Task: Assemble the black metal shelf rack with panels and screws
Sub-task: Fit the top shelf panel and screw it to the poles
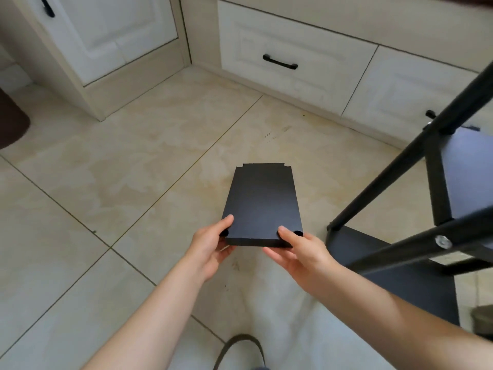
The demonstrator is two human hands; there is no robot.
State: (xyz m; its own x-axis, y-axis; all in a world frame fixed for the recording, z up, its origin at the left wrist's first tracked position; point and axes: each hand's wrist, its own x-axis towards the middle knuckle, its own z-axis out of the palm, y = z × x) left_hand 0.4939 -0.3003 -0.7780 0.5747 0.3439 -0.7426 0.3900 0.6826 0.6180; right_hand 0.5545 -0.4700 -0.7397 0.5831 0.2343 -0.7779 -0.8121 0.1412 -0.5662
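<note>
Honestly, we're pinching the black shelf panel (262,204) by its near corners, left hand (210,245) and right hand (298,252), above the tiled floor (106,169) beside the half-built rack (432,198). Thumb-only grips could slip; notched corners might snag the posts.

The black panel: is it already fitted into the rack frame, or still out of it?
Out. Both hands, left hand and right hand, hold the black panel above the floor, apart from the rack frame.

panel (262,204) blk | rack (416,166) blk | floor (133,169) beige marbled | cabinets (293,41) cream
</note>
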